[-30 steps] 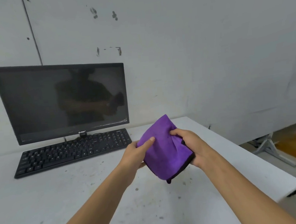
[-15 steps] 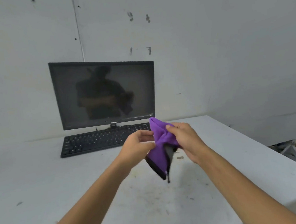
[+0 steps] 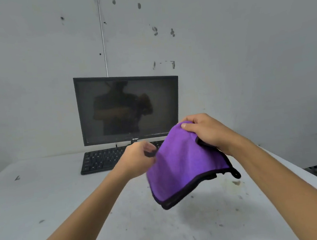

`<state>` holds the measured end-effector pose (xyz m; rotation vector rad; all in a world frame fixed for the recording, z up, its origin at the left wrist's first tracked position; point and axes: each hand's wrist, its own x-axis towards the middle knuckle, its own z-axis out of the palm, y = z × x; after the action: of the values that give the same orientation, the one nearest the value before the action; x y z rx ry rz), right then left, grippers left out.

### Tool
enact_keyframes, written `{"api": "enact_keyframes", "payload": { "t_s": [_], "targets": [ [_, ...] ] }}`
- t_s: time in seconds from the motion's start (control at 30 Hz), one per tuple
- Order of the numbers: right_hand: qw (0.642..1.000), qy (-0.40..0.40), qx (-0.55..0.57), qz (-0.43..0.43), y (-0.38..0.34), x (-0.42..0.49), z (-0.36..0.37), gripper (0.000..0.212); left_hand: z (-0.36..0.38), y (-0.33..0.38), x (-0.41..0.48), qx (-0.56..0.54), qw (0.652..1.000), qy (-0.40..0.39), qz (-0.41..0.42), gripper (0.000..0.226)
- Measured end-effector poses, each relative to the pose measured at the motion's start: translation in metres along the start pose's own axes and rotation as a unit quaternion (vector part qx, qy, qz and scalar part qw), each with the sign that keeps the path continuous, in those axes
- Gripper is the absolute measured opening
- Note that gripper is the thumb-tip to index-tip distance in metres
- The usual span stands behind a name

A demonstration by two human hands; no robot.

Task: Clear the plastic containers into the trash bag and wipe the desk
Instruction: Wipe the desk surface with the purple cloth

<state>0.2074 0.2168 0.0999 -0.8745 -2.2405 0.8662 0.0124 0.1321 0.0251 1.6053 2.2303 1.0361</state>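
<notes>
Both the left hand and right hand grip the purple cloth above the tabletop; wiping looks next, calling for pressing it flat on the stains.

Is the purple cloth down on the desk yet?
No, the purple cloth is held up clear of the desk: the right hand grips its top, the left hand pinches its edge.

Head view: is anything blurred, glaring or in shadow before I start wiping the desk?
Head view: the light is soft and even, with no harsh glare. Head view: the dark monitor dimly mirrors the person. Head view: the left hand is smeared by motion at its fingertips on the cloth. Head view: the cloth throws a faint shadow on the desk beneath it.
</notes>
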Motion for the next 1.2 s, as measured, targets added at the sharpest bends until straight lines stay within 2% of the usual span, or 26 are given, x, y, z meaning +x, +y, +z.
{"api": "enact_keyframes", "payload": {
  "t_s": [0.07, 0.1, 0.13, 0.17, 0.23, 0.27, 0.3, 0.37, 0.4, 0.53, 0.6, 0.77, 0.9, 0.97, 1.03, 1.13, 1.2],
  "targets": [
    [1.000, 0.008, 0.004, 0.007, -0.005, 0.004, -0.001, 0.028, -0.001, 0.002, -0.005, -0.004, 0.996, 0.087, -0.034, 0.028],
    [1.000, 0.012, 0.000, 0.005, -0.007, 0.005, 0.001, 0.028, -0.001, 0.005, -0.008, -0.033, 0.994, 0.081, -0.062, 0.034],
    [1.000, 0.011, -0.003, 0.001, -0.009, 0.007, 0.005, 0.028, -0.002, 0.008, -0.009, -0.095, 0.989, 0.039, -0.103, 0.049],
    [1.000, 0.004, -0.007, -0.005, -0.011, 0.007, 0.010, 0.028, -0.003, 0.012, -0.010, -0.190, 0.967, -0.043, -0.164, 0.065],
    [0.999, -0.036, -0.022, -0.024, -0.016, 0.003, 0.021, 0.028, -0.007, 0.017, -0.013, -0.351, 0.878, -0.211, -0.249, 0.089],
    [0.997, -0.064, -0.035, -0.037, -0.019, -0.001, 0.026, 0.028, -0.008, 0.017, -0.013, -0.392, 0.849, -0.253, -0.251, 0.090],
    [0.993, -0.094, -0.048, -0.052, -0.021, -0.005, 0.031, 0.027, -0.007, 0.017, -0.013, -0.415, 0.839, -0.263, -0.235, 0.081],
    [0.984, -0.142, -0.077, -0.074, -0.023, -0.013, 0.037, 0.026, -0.005, 0.017, -0.011, -0.417, 0.854, -0.244, -0.192, 0.045],
    [0.980, -0.160, -0.090, -0.079, -0.023, -0.016, 0.038, 0.026, -0.004, 0.017, -0.011, -0.407, 0.866, -0.233, -0.175, 0.035],
    [0.971, -0.216, -0.090, -0.051, -0.013, -0.018, 0.023, 0.035, -0.004, 0.012, -0.008, -0.295, 0.919, -0.232, -0.120, 0.045],
    [0.974, -0.208, -0.090, -0.024, -0.001, -0.014, 0.013, 0.041, -0.010, 0.016, -0.009, -0.232, 0.938, -0.241, -0.088, 0.053],
    [0.984, -0.147, -0.101, -0.002, 0.032, -0.010, 0.020, 0.047, -0.019, 0.038, -0.004, -0.094, 0.966, -0.235, -0.047, 0.049],
    [0.980, -0.146, -0.113, -0.076, 0.044, -0.018, 0.032, 0.061, -0.018, 0.046, -0.006, -0.064, 0.967, -0.243, -0.041, 0.049],
    [0.973, -0.181, -0.109, -0.087, 0.046, -0.021, 0.034, 0.053, -0.018, 0.046, -0.007, -0.073, 0.966, -0.244, -0.042, 0.050],
    [0.977, -0.189, -0.079, -0.060, 0.054, -0.023, 0.035, 0.036, -0.018, 0.046, -0.007, -0.098, 0.966, -0.236, -0.051, 0.042],
    [0.991, -0.126, -0.035, -0.028, 0.066, -0.024, 0.034, 0.019, -0.015, 0.040, -0.005, -0.142, 0.959, -0.242, -0.044, 0.025],
    [0.995, -0.099, 0.021, -0.004, 0.072, -0.026, 0.029, 0.015, -0.007, 0.034, -0.004, -0.067, 0.968, -0.243, 0.008, 0.021]
  ]
}}
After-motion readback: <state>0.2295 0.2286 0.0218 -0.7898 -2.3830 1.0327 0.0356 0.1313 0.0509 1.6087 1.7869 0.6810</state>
